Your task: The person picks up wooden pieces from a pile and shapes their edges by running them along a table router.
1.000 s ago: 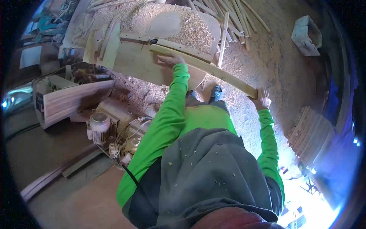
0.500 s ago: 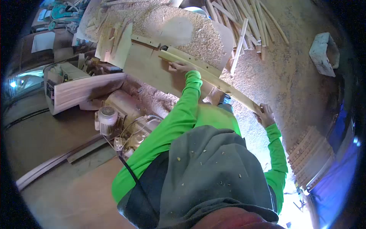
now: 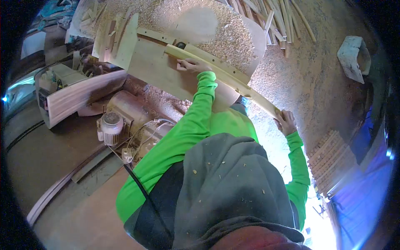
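A long pale wooden strip (image 3: 225, 74) lies slantwise along a wooden fence (image 3: 214, 61) with dark screw holes, on top of a plywood work surface (image 3: 150, 68). Its far left end reaches past a dark round opening (image 3: 180, 45) in the fence. My left hand (image 3: 195, 66) rests against the strip's near side, fingers stretched to the left over the board. My right hand (image 3: 286, 122) is closed around the strip's near right end, which overhangs the work surface. Part of the strip's end is hidden by those fingers.
Wood shavings (image 3: 237, 37) cover the board behind the fence. Several loose wooden sticks (image 3: 287, 18) lie at the back right. A whitish block-shaped container (image 3: 354, 58) stands on the floor at right, with stacked slats (image 3: 331, 156) below. A motor (image 3: 111, 127) with cables is at left.
The wooden strip has slid a little leftward along the fence, past the dark opening. Both my hands have moved slightly left with it. The whole view has shifted somewhat.
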Action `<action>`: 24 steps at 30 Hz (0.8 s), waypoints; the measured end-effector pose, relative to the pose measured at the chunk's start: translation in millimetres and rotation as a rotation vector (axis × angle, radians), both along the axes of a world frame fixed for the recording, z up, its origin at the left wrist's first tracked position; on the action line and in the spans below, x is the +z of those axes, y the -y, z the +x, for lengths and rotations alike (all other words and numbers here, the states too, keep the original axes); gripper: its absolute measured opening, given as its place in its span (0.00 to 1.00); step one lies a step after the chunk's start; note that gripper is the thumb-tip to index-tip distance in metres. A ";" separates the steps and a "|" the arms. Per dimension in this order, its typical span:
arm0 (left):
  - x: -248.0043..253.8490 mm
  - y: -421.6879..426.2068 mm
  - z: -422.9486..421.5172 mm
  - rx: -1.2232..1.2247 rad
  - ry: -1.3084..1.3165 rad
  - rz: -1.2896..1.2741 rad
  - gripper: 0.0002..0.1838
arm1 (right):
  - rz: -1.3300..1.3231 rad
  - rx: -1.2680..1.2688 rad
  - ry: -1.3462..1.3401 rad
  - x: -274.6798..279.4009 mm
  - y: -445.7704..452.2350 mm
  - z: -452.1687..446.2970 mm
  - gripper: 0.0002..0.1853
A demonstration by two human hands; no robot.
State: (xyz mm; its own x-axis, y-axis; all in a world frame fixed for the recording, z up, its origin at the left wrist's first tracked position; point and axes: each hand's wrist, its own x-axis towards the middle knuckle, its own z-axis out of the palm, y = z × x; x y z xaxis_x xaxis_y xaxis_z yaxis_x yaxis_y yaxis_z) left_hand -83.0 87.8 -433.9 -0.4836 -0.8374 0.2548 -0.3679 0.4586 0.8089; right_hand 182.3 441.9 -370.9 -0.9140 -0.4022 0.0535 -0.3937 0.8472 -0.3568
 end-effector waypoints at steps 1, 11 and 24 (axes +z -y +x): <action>5.3 2.1 -1.5 -0.005 0.046 -0.007 0.21 | -0.007 0.006 -0.005 1.3 3.9 -3.7 0.26; -16.5 41.3 -38.1 0.006 -0.170 -0.060 0.18 | -0.011 -0.006 0.034 5.8 40.9 -33.3 0.24; 1.2 82.0 -68.8 -0.005 -0.141 -0.004 0.21 | 0.023 -0.062 -0.136 -5.0 87.8 -61.2 0.25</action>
